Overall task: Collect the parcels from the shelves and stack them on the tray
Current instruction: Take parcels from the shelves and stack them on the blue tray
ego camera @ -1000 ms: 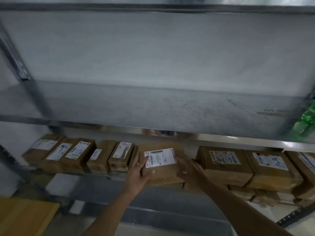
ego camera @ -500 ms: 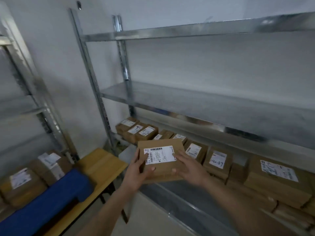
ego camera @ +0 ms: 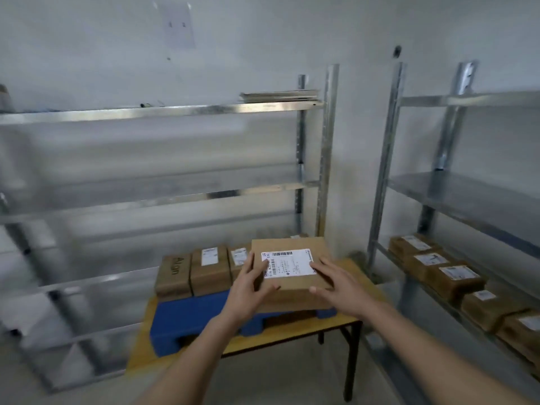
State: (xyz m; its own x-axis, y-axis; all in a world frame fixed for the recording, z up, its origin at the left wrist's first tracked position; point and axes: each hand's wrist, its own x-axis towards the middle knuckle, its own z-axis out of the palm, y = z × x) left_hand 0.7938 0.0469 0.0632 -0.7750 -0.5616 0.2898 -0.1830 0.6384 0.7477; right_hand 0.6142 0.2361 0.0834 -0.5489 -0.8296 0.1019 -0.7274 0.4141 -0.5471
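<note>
I hold a brown cardboard parcel [ego camera: 292, 290] with a white barcode label between both hands, over the right part of the blue tray [ego camera: 190, 320]. My left hand [ego camera: 248, 290] grips its left edge, thumb on top. My right hand [ego camera: 340, 285] holds the right front corner, fingers spread over the top. Three parcels [ego camera: 209, 268] stand side by side on the tray's far side, just left of the held one. Whether the held parcel rests on the tray or hangs above it is unclear.
The tray lies on a small wooden table [ego camera: 361, 277] with black legs. A metal rack [ego camera: 467, 200] on the right carries a row of parcels [ego camera: 455, 277] on its low shelf. Another metal rack [ego camera: 175, 197] stands behind the table, with flat sheets [ego camera: 280, 96] on top.
I have lifted the parcel off the low shelf and turned left with it in both hands. It has gone from the shelf row to over the blue tray.
</note>
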